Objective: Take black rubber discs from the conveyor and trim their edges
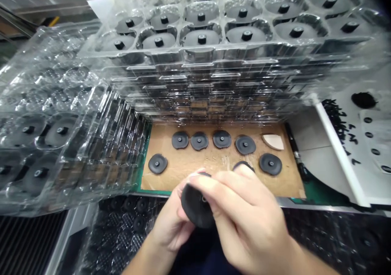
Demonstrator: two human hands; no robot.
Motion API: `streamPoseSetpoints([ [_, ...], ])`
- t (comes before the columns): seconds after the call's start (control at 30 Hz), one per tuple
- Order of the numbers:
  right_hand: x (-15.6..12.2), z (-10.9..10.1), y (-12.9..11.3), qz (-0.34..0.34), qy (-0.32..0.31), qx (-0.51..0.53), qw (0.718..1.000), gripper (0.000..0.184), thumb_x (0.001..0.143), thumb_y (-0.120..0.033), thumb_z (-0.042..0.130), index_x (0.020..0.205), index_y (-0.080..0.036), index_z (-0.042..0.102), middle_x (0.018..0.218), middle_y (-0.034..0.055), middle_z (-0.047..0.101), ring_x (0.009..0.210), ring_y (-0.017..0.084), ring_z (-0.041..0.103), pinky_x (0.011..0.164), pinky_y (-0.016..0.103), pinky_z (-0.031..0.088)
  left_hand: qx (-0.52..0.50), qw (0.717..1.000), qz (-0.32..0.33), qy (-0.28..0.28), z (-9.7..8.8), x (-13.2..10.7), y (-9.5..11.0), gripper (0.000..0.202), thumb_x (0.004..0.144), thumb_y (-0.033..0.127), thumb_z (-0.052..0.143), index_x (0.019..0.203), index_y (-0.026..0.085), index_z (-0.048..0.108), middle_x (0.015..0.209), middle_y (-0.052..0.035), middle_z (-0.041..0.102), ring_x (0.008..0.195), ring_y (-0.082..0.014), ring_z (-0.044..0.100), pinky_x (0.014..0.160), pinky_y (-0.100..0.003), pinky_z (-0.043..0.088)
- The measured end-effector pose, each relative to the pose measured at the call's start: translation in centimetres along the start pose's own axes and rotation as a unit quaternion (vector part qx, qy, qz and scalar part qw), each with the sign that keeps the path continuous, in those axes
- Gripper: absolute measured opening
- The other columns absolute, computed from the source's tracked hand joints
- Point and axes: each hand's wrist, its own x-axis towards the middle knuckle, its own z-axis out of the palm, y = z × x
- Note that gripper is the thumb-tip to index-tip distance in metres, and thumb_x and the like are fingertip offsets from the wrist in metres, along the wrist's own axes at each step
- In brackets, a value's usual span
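Black disc (194, 208) sits clasped in the left hand (172, 222), right hand (252, 214) closed on its right side.

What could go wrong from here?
1. The held disc, gripped between the left hand and right hand, appears to be over the bench's front edge; if it slipped, it might fall off the bench.
2. From this view, the right hand partly covers another disc on the cardboard, so it might be knocked; contact can't be told.
3. The tray stack stands close behind; a bump might shift it.
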Motion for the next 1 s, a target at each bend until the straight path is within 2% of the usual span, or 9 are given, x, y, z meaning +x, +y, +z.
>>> streamPoseSetpoints([
  [0.17, -2.7, 1.0, -1.1, 0.030, 0.053, -0.090, 0.994, 0.030, 0.080, -0.004, 0.055, 0.110, -0.005, 0.060, 0.089, 0.0117, 0.071, 0.070, 0.018, 0.062, 0.071, 0.035, 0.046, -0.038, 0.995, 0.084, -0.024, -0.3, 0.3, -0.7, 0.055, 0.045, 0.029, 0.088, 0.098, 0.030, 0.070, 0.102, 0.0006, 0.072, 0.093, -0.0208, 0.067, 0.089, -0.029, 0.051],
  [0.3, -2.9, 1.2, -0.4, 0.108, 0.038, 0.110, 0.987, 0.023, 0.083, -0.012, 0.052, 0.101, -0.016, 0.066, 0.071, 0.0023, 0.068, 0.053, 0.012, 0.057, 0.052, 0.026, 0.046, -0.038, 0.992, 0.113, 0.036, -0.4, 0.2, -1.0, 0.053, 0.051, 0.018, 0.085, 0.099, 0.033, 0.069, 0.104, 0.0021, 0.072, 0.098, -0.0216, 0.067, 0.088, -0.029, 0.051],
  [0.4, -2.8, 0.9, 0.8, 0.219, -0.024, 0.258, 0.941, 0.018, 0.084, -0.021, 0.056, 0.093, -0.025, 0.071, 0.073, -0.0002, 0.070, 0.060, 0.012, 0.063, 0.053, 0.020, 0.050, -0.048, 0.990, 0.125, 0.050, -0.5, 0.0, -0.7, 0.050, 0.055, 0.016, 0.083, 0.100, 0.034, 0.069, 0.104, 0.0034, 0.072, 0.097, -0.0190, 0.067, 0.087, -0.025, 0.052],
  [0.57, -4.5, 0.5, 3.1, 0.397, 0.092, 0.313, 0.858, 0.019, 0.084, -0.031, 0.060, 0.100, -0.026, 0.070, 0.093, 0.0035, 0.072, 0.081, 0.018, 0.069, 0.063, 0.022, 0.055, -0.077, 0.989, 0.128, 0.009, -0.8, -0.1, -0.3, 0.051, 0.056, 0.016, 0.083, 0.101, 0.032, 0.069, 0.105, 0.0028, 0.073, 0.099, -0.0200, 0.067, 0.089, -0.026, 0.051],
  [0.63, -5.2, 0.8, 3.7, 0.422, 0.091, 0.316, 0.845, 0.021, 0.083, -0.033, 0.062, 0.102, -0.026, 0.070, 0.095, 0.0039, 0.072, 0.083, 0.018, 0.068, 0.063, 0.021, 0.054, -0.080, 0.990, 0.115, 0.014, -0.7, -0.2, -0.2, 0.051, 0.055, 0.015, 0.083, 0.101, 0.032, 0.069, 0.105, 0.0032, 0.073, 0.099, -0.0197, 0.067, 0.089, -0.025, 0.051],
  [0.77, -5.4, 1.2, 4.0, 0.404, 0.030, 0.299, 0.864, 0.020, 0.084, -0.034, 0.060, 0.100, -0.025, 0.069, 0.095, 0.0028, 0.072, 0.082, 0.017, 0.068, 0.066, 0.021, 0.055, -0.086, 0.991, 0.098, 0.027, 0.0, -0.4, -0.1, 0.049, 0.055, 0.013, 0.083, 0.099, 0.031, 0.070, 0.103, 0.0032, 0.073, 0.097, -0.0181, 0.067, 0.088, -0.024, 0.051],
  [0.87, -4.3, 1.0, 3.3, 0.370, 0.049, 0.224, 0.900, 0.023, 0.085, -0.032, 0.059, 0.105, -0.025, 0.066, 0.098, 0.0021, 0.072, 0.081, 0.017, 0.068, 0.067, 0.023, 0.056, -0.082, 0.992, 0.092, 0.026, 0.3, -0.6, -0.3, 0.050, 0.054, 0.014, 0.083, 0.100, 0.030, 0.069, 0.103, 0.0027, 0.073, 0.097, -0.0188, 0.067, 0.088, -0.025, 0.051],
  [0.93, -3.2, 0.7, 2.4, 0.308, 0.088, 0.160, 0.934, 0.026, 0.086, -0.026, 0.057, 0.112, -0.028, 0.062, 0.101, 0.0006, 0.071, 0.082, 0.016, 0.068, 0.067, 0.024, 0.055, -0.070, 0.993, 0.096, 0.016, 0.3, -0.7, -0.5, 0.051, 0.054, 0.019, 0.084, 0.101, 0.030, 0.069, 0.104, 0.0016, 0.072, 0.096, -0.0197, 0.067, 0.087, -0.026, 0.051],
  [1.0, -2.1, 0.6, 1.3, 0.176, 0.101, 0.096, 0.975, 0.029, 0.087, -0.018, 0.056, 0.113, -0.028, 0.061, 0.099, 0.0002, 0.071, 0.083, 0.016, 0.066, 0.071, 0.026, 0.052, -0.047, 0.994, 0.100, 0.012, 0.2, -0.7, -0.8, 0.053, 0.052, 0.023, 0.085, 0.102, 0.029, 0.069, 0.105, -0.0001, 0.072, 0.097, -0.0186, 0.067, 0.087, -0.023, 0.050],
])
